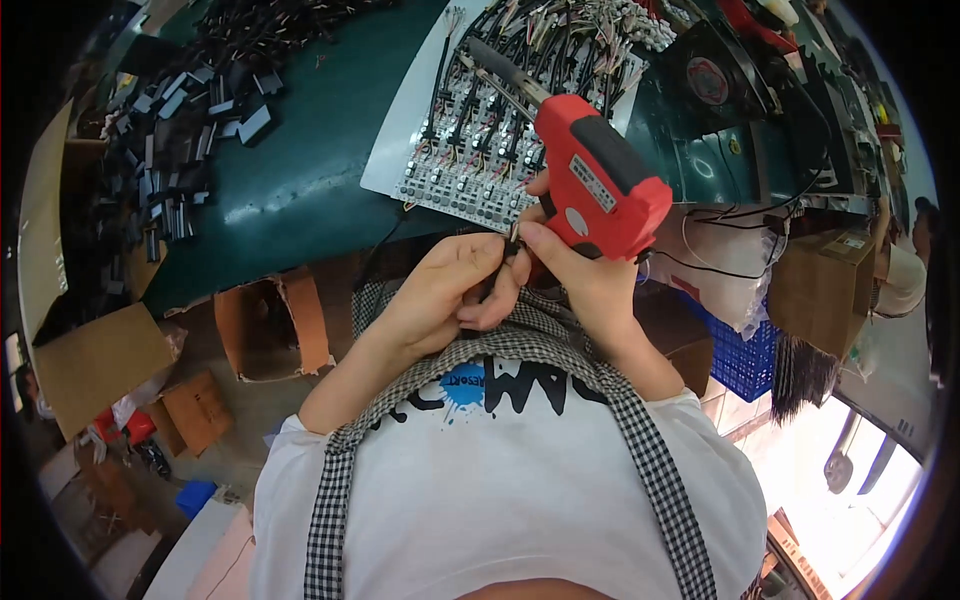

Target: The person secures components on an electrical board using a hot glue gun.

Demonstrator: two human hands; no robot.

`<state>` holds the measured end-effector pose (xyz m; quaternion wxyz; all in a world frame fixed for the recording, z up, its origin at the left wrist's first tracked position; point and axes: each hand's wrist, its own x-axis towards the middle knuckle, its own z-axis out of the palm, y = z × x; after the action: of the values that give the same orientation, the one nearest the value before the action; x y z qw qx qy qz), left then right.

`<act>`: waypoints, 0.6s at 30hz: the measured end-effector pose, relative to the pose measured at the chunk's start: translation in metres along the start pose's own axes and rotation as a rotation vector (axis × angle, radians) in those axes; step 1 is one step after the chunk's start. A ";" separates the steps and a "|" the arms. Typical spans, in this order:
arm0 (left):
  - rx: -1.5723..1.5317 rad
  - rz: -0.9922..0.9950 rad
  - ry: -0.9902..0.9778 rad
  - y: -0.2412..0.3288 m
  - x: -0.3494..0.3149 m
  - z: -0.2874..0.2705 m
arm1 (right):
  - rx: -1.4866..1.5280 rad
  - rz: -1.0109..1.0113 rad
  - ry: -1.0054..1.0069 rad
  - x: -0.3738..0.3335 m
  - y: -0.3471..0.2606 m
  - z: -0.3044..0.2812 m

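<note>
Both hands busy, centre of frame. Left hand (458, 272) closed, fingertips pinching a small dark piece (512, 246), which sits below the boards (460, 200). Right hand (590, 285) wrapped round the red gun-shaped tool (597, 165), grip mostly hidden, thumb beside the piece; can't tell if it pinches too. Tool's nose points upper left, over the cables (575, 60). Step looks like fine fingertip handling; next move calls for a steady pinch, nose clear of wires.

Single head-worn fisheye, aimed down: wearer's chest (530, 470) is caught at bottom, fingers (487, 313) are framed close, near edge of counter (310, 190) is seen just beyond.
</note>
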<state>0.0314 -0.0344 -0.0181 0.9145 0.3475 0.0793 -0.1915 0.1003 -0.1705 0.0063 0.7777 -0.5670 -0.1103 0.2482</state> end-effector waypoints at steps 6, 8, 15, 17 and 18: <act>-0.021 -0.060 -0.016 -0.001 -0.003 0.005 | 0.021 0.005 -0.022 -0.006 -0.004 -0.004; 0.004 -0.066 -0.016 -0.002 -0.005 0.006 | -0.018 0.035 -0.014 -0.007 -0.005 -0.006; 0.160 0.009 -0.023 -0.001 -0.005 0.005 | 0.017 0.084 -0.019 -0.006 -0.005 -0.007; 0.182 0.025 -0.011 0.000 -0.005 0.007 | -0.013 0.065 -0.012 -0.006 -0.006 -0.007; 0.191 0.028 -0.004 0.000 -0.006 0.008 | -0.041 0.044 -0.004 -0.006 -0.006 -0.007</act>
<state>0.0266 -0.0377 -0.0106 0.8800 0.4337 0.0542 -0.1861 0.0996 -0.1806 0.0107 0.7599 -0.5848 -0.1043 0.2641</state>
